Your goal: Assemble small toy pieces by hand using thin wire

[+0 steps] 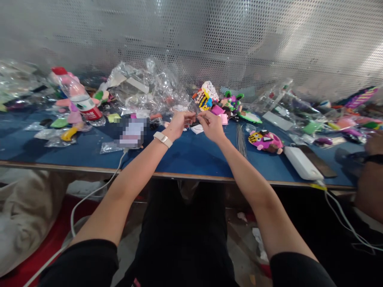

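My left hand [180, 122], with a light band on its wrist, and my right hand [211, 125] come together over the blue table. Their fingertips are pinched close to each other, nearly touching. Whatever lies between them is too small and blurred to make out. Just below the fingertips lies a small white piece [197, 129]. Behind my hands is a heap of colourful soft foam shapes, with a yellow and black striped piece [204, 99] and a pink piece [223, 118]. Thin wire-like strands [240, 139] lie to the right of my right hand.
Crumpled clear plastic bags [161, 87] line the back against a perforated metal panel [239, 36]. A bottle [80, 97] and a phone [131, 132] on a cable stand left. To the right are a pink figure [265, 141] and a white power bank [303, 163]. People sit on both sides.
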The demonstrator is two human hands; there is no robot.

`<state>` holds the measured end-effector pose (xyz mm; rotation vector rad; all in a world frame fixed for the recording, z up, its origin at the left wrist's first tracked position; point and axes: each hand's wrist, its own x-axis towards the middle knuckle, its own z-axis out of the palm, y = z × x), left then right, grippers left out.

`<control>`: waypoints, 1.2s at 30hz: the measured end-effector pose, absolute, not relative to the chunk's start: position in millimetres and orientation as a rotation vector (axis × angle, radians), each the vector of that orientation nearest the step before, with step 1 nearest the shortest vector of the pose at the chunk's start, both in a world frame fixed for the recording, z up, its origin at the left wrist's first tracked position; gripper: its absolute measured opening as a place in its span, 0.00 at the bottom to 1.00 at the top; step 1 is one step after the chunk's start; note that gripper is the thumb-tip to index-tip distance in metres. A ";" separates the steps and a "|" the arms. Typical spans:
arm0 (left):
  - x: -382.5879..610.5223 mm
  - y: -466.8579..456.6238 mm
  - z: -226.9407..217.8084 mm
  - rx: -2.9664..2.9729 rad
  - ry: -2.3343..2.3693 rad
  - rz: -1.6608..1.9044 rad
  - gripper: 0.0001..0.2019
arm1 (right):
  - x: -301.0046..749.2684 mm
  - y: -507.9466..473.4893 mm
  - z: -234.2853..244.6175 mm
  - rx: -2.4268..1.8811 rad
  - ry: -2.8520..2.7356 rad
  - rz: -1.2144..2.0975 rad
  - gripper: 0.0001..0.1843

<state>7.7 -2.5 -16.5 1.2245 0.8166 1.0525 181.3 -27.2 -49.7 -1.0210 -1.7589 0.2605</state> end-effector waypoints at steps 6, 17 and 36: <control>5.6 -4.3 -19.3 1.227 0.767 0.957 0.10 | 179.3 -30.1 -47.3 -1.031 -1.746 0.266 0.24; 11.3 -2.0 -33.8 1.402 0.846 0.996 0.15 | 180.5 -22.4 -51.7 -1.026 -1.616 0.387 0.31; -92.3 -9.1 3.6 2.398 1.928 0.817 0.21 | 195.2 -13.7 -49.9 -1.179 -1.583 0.251 0.15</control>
